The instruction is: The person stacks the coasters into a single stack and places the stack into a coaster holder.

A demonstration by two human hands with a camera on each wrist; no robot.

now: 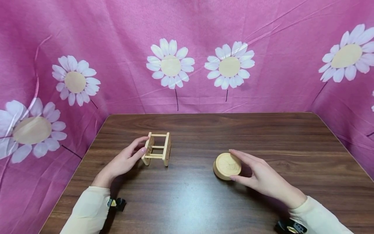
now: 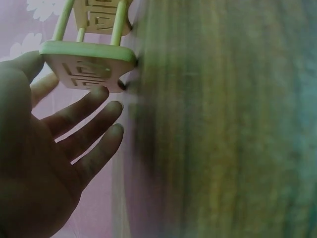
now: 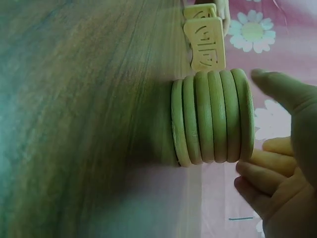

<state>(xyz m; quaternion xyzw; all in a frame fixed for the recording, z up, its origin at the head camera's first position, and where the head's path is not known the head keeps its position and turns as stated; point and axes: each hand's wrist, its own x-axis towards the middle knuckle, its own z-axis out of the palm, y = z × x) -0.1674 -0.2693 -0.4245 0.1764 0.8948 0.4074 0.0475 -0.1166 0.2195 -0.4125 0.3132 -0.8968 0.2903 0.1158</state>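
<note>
A small wooden coaster rack (image 1: 167, 150), two cut-out side panels joined by dowels, stands on the table left of centre. My left hand (image 1: 124, 161) is at its left panel, thumb and forefinger touching the edges, the other fingers loosely extended beneath in the left wrist view. To the right, several round wooden coasters (image 1: 225, 164) lie in a neat stack, with a faint line drawing on the top one. Around the stack's right side my right hand (image 1: 264, 178) spreads its thumb and fingers. The right wrist view shows the coasters (image 3: 218, 116) edge-on, thumb tip right beside the top coaster.
The dark wood-grain table (image 1: 190, 195) has a glossy reflection near its front. Behind it and at both sides hangs a pink cloth (image 1: 198, 26) printed with white daisies. Black wrist cameras sit at the cuffs of both pale sleeves (image 1: 90, 208).
</note>
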